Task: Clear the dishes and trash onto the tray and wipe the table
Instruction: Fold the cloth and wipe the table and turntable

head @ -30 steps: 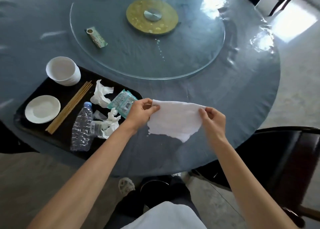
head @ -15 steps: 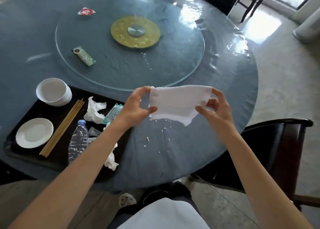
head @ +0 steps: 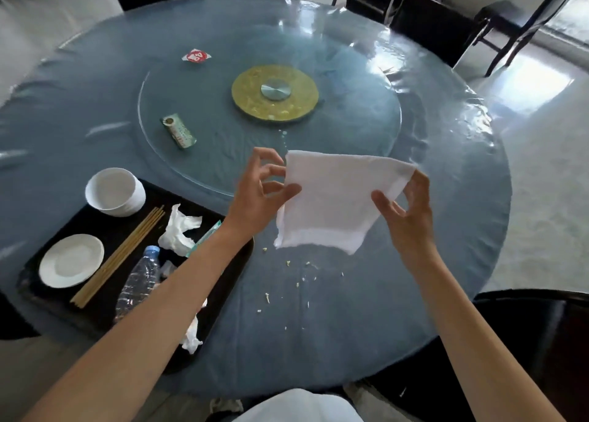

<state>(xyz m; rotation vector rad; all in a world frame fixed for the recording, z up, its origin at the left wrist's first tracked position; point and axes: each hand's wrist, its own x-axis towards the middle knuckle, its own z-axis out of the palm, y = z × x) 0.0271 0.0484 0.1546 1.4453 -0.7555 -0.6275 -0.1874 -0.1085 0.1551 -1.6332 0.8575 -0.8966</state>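
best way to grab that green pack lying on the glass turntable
Take the green pack across its narrow width, near the middle, coming straight down from above. It lies flat on the glass turntable, long and slim, angled from upper left to lower right, so fingers should close on its two long sides. Nothing sits beside it. Both hands hold the white cloth, so one, probably the left hand, must let go first.

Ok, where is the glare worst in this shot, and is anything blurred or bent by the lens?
Head view: glare is strongest on the table's glossy far-right cover and the sunlit floor beyond; top-left corner smears with motion blur; the wide lens bows the table's rim and stretches the forearms; the cloth and crumbs stay fairly sharp.
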